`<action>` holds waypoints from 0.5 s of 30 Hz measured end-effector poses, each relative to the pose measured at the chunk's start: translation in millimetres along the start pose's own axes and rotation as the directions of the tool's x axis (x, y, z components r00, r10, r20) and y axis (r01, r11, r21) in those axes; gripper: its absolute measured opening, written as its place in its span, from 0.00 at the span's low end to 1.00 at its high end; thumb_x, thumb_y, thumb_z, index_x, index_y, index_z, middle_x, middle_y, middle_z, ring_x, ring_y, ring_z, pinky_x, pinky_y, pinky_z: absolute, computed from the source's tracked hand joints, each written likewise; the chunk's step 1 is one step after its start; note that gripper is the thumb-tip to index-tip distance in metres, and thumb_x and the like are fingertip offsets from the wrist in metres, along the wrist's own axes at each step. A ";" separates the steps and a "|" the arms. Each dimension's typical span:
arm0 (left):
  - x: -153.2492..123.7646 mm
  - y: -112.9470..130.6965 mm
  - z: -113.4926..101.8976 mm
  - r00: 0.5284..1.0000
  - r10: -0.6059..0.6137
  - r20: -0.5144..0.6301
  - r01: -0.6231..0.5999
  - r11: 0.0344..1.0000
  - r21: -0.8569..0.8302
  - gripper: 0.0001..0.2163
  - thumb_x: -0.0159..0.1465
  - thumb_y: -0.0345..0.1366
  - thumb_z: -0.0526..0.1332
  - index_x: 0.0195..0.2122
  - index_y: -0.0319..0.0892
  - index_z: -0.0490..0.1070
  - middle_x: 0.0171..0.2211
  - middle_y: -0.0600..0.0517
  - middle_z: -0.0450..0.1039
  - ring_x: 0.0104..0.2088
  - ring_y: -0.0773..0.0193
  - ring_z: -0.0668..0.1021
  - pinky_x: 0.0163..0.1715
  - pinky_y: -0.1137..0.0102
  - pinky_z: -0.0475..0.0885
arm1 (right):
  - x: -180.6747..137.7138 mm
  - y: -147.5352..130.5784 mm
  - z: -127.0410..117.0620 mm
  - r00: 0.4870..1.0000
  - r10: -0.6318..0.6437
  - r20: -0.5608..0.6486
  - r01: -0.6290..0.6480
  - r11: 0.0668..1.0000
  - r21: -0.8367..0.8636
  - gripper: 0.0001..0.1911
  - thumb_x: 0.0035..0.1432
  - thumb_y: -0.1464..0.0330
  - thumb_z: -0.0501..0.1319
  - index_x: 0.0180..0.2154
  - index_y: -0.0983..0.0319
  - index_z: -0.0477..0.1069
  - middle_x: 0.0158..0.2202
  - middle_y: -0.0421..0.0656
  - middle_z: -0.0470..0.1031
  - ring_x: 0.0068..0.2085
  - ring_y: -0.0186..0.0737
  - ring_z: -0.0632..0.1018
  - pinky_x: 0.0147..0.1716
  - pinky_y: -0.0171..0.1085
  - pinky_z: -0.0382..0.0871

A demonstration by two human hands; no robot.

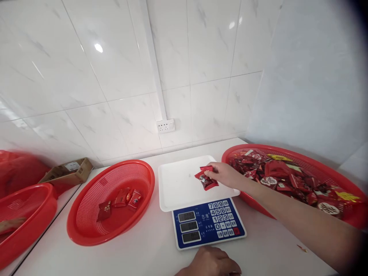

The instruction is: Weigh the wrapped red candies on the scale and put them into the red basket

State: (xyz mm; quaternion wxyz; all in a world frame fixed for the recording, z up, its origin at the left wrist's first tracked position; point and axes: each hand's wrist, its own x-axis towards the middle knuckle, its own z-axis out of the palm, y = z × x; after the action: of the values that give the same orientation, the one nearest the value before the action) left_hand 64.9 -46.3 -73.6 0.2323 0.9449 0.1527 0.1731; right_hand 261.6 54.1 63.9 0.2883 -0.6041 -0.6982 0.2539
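Observation:
Over the white tray (pixel 175 188) of a digital scale (pixel 209 224), my right hand (pixel 222 174) pinches a small red snack packet (pixel 207 180). Whether the packet touches the tray I cannot tell. My left hand (pixel 211 262) rests on the table just in front of the scale, its fingers curled; their inner side is hidden. Left of the scale stands a red plastic basket (pixel 86 207) with several red packets (pixel 123 197) lying in it. A larger red basket (pixel 250 150) on the right is heaped with red packets (pixel 287 176), partly behind my right forearm.
Another red basket (pixel 43 214) stands at the far left, with a person's hand (pixel 11 225) in it. Behind it are a cardboard box (pixel 82 172) and a red plastic bag (pixel 17 168). A tiled wall with a socket (pixel 166 126) closes off the table's back. A small scrap (pixel 301 248) lies at the right.

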 end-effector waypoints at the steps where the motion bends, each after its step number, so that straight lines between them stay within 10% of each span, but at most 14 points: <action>1: 0.2 1.2 -1.9 1.000 -0.003 -0.001 0.003 1.000 0.001 0.06 0.61 0.33 0.60 0.39 0.43 0.75 0.30 0.52 0.78 0.29 0.67 0.79 0.30 0.78 0.70 | 2.9 -3.4 7.3 1.000 -0.015 0.024 0.015 1.000 0.015 0.14 0.57 0.57 0.53 0.29 0.60 0.67 0.27 0.40 0.75 0.29 0.38 0.74 0.28 0.35 0.65; 7: -2.2 -5.7 6.7 1.000 0.021 -0.007 -0.021 1.000 0.019 0.07 0.62 0.35 0.60 0.39 0.44 0.74 0.30 0.52 0.78 0.29 0.66 0.79 0.30 0.77 0.70 | 6.0 -3.2 13.2 1.000 -0.019 0.018 0.018 0.999 0.033 0.15 0.58 0.56 0.53 0.31 0.60 0.67 0.29 0.41 0.75 0.30 0.40 0.75 0.30 0.37 0.66; 15: -1.3 -19.8 36.5 0.985 0.100 -0.141 -0.089 0.993 0.079 0.05 0.60 0.38 0.61 0.33 0.44 0.75 0.23 0.54 0.76 0.24 0.67 0.78 0.23 0.75 0.66 | -29.0 42.0 -51.7 0.979 0.114 -0.172 -0.113 0.993 0.015 0.21 0.56 0.56 0.55 0.48 0.61 0.68 0.36 0.43 0.77 0.35 0.41 0.77 0.33 0.38 0.69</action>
State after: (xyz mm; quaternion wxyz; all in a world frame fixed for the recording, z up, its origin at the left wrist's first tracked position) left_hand 74.1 -44.2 -114.1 0.1775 0.9438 0.1303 0.2466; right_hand 330.6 31.6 68.1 0.3341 -0.6620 -0.6343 0.2185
